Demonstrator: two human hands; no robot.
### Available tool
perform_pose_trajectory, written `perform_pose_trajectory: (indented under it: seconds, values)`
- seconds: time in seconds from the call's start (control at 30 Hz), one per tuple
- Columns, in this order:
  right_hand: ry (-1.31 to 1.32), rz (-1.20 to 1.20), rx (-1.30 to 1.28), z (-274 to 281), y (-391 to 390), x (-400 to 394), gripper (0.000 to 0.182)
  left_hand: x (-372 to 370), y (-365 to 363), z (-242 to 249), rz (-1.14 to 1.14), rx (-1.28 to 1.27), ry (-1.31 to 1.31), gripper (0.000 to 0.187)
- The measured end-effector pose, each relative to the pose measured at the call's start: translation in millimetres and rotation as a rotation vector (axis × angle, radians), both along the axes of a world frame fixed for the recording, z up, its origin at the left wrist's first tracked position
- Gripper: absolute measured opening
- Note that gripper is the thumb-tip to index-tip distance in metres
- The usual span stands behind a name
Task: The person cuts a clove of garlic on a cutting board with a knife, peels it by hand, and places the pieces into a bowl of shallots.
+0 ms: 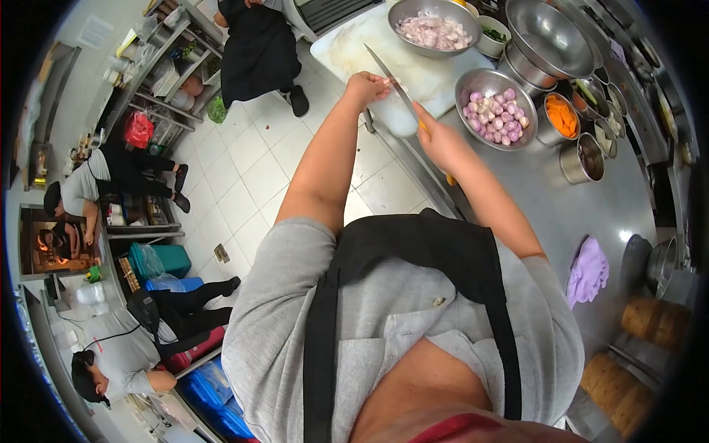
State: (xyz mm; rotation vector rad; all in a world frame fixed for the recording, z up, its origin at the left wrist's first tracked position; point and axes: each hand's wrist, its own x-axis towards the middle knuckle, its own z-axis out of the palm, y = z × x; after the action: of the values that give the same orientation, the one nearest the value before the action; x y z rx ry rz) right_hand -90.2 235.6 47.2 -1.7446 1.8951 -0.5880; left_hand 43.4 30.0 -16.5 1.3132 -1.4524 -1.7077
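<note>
My right hand (442, 139) is wrapped round the orange handle of a long knife (391, 77), whose blade points up and left over the white cutting board (347, 52). Close to the blade, my left hand (369, 88) is closed, its fingertips pinched on something small and pale that I cannot make out. Right of my hands, a steel bowl (461, 92) holds several whole peeled purple shallots (498, 117). Behind the board's far part is another steel bowl (402, 37) with sliced shallots (436, 29).
Metal containers stand at the right, one with orange carrot pieces (561, 116). A purple cloth (588, 272) lies on the steel counter (532, 199). One person in a black apron (258, 48) is beyond the board; two more people work at the left shelves.
</note>
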Motion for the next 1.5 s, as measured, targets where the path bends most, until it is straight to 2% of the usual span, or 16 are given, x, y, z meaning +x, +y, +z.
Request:
perform_pose_trajectory:
  seconds: [0.2,0.23,0.3,0.6,0.77,0.9,1.17,1.5]
  values:
    - [-0.068,0.004,-0.152,-40,-44,-4,0.054,2,4,3,-0.008,0.003,0.030,0.020]
    - [-0.068,0.005,-0.160,-28,-40,0,0.054,2,3,4,0.001,0.005,0.023,0.020]
    - [-0.083,-0.024,-0.010,-6,-18,2,0.054,1,4,6,0.010,0.018,0.021,0.019]
    - [-0.009,-0.004,0.024,5,-1,3,0.056,0,2,1,0.017,0.037,0.061,0.017]
    - [-0.018,0.005,-0.026,-24,-30,2,0.055,1,5,4,0.003,0.000,0.033,0.017]
    - [-0.068,-0.006,0.006,-23,-43,0,0.055,1,6,3,0.005,0.008,0.060,0.019]
    - [-0.080,-0.020,-0.024,-11,-4,3,0.056,0,3,1,0.029,0.013,0.047,0.020]
    - [-0.065,-0.057,-0.095,-18,1,0,0.056,1,3,6,0.018,0.044,0.061,0.018]
